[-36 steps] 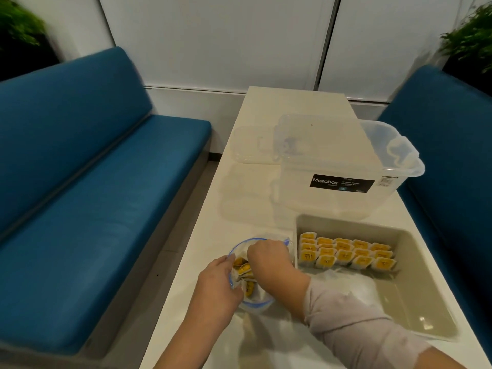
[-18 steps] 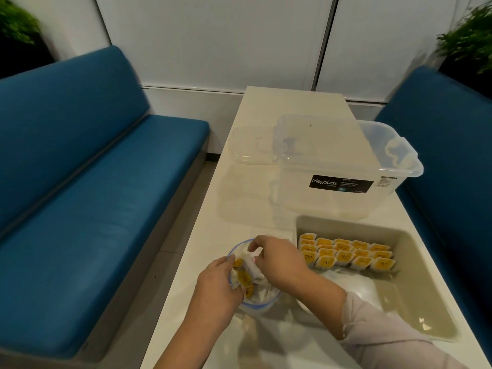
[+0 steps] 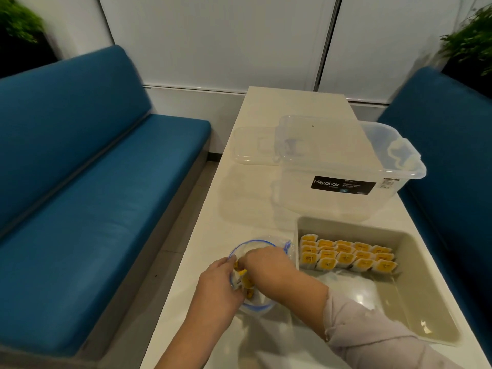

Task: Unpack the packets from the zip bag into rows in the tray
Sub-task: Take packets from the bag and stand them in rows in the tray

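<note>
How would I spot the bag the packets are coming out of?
Start at the long white table between the blue benches, then find the beige tray near its front. Just left of that tray sits the zip bag: clear, with a blue-rimmed open mouth, and both hands at it.

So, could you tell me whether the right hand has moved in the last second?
Yes: the right hand lifted toward the tray, then dipped back into the zip bag.

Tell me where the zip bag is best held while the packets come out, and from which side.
Grip the zip bag at its blue-edged mouth rim, from the left side, as the left hand does. The mouth faces up and gapes round, so holding the rim probably keeps it open for the right hand reaching in from above.
</note>
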Demonstrator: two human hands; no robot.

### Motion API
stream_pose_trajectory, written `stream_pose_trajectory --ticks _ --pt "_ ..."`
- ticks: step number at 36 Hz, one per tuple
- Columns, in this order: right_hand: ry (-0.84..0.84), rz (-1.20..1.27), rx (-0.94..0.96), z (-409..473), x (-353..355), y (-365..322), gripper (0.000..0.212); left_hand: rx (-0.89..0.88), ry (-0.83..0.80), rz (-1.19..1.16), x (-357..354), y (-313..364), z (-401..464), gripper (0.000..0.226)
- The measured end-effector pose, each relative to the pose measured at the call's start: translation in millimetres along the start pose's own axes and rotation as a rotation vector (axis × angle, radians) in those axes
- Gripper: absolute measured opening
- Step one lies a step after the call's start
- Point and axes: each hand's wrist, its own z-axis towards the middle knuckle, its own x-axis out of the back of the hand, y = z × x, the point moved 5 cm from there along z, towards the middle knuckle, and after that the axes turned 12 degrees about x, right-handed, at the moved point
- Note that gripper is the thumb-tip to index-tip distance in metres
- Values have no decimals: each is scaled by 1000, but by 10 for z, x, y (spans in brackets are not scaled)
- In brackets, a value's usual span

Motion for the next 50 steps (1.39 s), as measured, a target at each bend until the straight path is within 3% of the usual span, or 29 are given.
stream_pose_trajectory --ticks 4,15,26,32,36,44,50 --pt "-71 -55 38 32 -37 -34 30 13 5 16 -17 -36 23 63" --pt "-13 38 52 -14 38 -37 28 13 21 38 -30 -78 55 68" --pt "262 410 -151 -550 520 382 7 32 33 70 -30 -64 51 69" --pt "360 600 -317 -1033 673 769 8 47 42 50 -37 -73 44 67" --pt "431 601 -416 -1370 656 1032 8 49 52 60 -41 -59 38 66" --pt "321 427 -621 -1733 352 1439 5 75 55 100 -34 -36 15 66" --pt "264 423 -637 -1729 65 1547 5 81 58 138 -17 -9 -7 65"
